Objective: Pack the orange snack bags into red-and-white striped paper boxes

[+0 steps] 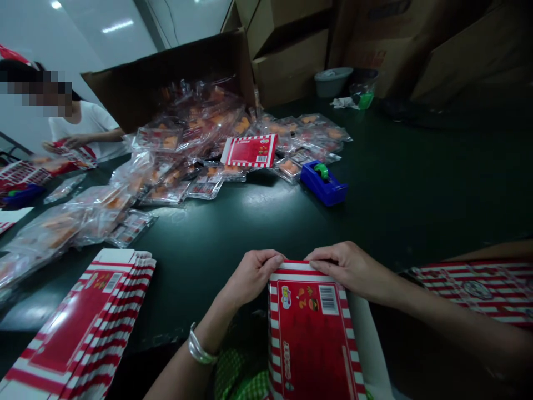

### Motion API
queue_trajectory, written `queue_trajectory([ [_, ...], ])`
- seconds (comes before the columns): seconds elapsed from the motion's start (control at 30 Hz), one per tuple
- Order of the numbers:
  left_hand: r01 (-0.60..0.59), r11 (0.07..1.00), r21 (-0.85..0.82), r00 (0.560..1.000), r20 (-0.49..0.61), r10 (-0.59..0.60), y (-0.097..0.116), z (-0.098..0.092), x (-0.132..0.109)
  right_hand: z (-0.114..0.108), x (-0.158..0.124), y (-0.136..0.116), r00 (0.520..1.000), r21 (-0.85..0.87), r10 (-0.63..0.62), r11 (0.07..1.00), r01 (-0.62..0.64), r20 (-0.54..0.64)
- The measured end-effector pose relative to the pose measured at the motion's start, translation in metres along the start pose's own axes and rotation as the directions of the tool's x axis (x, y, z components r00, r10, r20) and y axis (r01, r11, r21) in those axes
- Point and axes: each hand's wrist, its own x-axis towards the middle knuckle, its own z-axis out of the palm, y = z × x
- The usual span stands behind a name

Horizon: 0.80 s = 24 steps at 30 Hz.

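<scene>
A red-and-white striped carton (312, 333) with a barcode and small food pictures is held upright over my lap, near the table's front edge. My left hand (257, 272) pinches its upper left corner between thumb and fingers, and a silver bangle is on that wrist. At the upper right edge, my right hand (343, 265) grips the same carton, thumb on the printed face. A pale flap shows along its right side. To the left lies a fanned stack of flattened striped cartons (83, 328).
Clear packets of orange pieces (183, 150) spill from a large cardboard box (166, 72). One red carton (250, 151) rests on them. A blue tape dispenser (323, 183) stands on the dark green table (416, 183). A person (83, 128) works at far left; striped cartons (478, 286) lie right.
</scene>
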Motion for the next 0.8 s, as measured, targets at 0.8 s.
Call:
queue_trajectory([
  [0.8,-0.176,0.946,-0.271,0.97,-0.213,0.119,-0.032,0.026,-0.028,0.0,-0.003,-0.027,0.983,-0.151,-0.105,0.98,0.128,0.152],
])
